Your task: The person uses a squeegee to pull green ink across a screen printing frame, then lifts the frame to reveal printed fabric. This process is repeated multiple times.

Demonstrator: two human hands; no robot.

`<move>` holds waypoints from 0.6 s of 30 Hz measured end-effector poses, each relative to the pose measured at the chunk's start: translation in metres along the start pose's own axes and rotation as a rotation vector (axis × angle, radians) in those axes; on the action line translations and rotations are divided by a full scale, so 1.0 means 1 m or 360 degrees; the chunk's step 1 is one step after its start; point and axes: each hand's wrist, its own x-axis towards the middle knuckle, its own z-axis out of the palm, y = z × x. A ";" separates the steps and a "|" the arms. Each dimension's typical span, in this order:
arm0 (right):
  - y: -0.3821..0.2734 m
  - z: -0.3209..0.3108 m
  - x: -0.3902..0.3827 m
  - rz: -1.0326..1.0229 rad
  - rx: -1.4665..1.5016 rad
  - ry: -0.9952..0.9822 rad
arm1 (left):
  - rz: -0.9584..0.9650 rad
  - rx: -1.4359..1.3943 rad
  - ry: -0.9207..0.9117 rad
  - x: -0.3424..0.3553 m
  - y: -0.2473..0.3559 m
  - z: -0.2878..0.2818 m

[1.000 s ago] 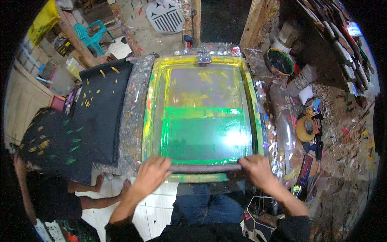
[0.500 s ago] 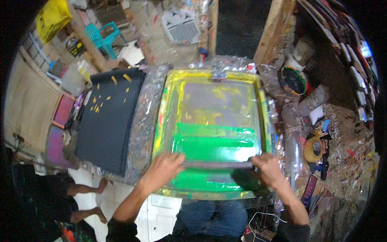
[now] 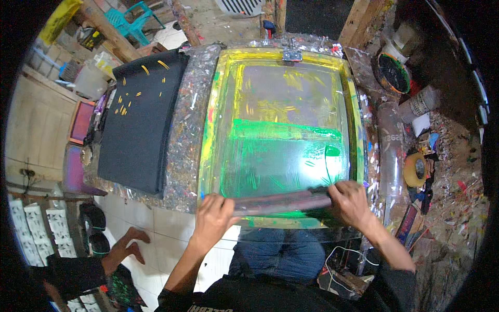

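My left hand (image 3: 215,213) and my right hand (image 3: 349,203) grip opposite ends of a long dark squeegee (image 3: 278,203), which lies slightly slanted over the near end of a screen-printing frame (image 3: 207,145). The yellow-stained mesh (image 3: 280,93) carries green ink (image 3: 260,156) over its lower half, thin and streaky in places. A metal clamp (image 3: 292,55) holds the far edge. Left of the frame, dark fabric pieces (image 3: 138,135) with small yellow marks lie on the speckled worktable (image 3: 187,104).
A co-worker's bare feet and dark clothing (image 3: 130,244) are at lower left. An ink bucket (image 3: 393,73), clear tube (image 3: 390,156) and tape roll (image 3: 416,169) sit right of the frame. A teal chair (image 3: 132,26) stands beyond the table; a white cable (image 3: 348,249) hangs below.
The squeegee has moved and now slants, its right end higher. The green layer looks thinner and streakier. The co-worker and the fabric piece they held have moved away from the table's left side.
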 end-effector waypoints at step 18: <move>0.085 0.027 0.058 0.0264 -0.0331 0.0272 | 0.0145 -0.0019 0.0127 0.148 -0.066 0.026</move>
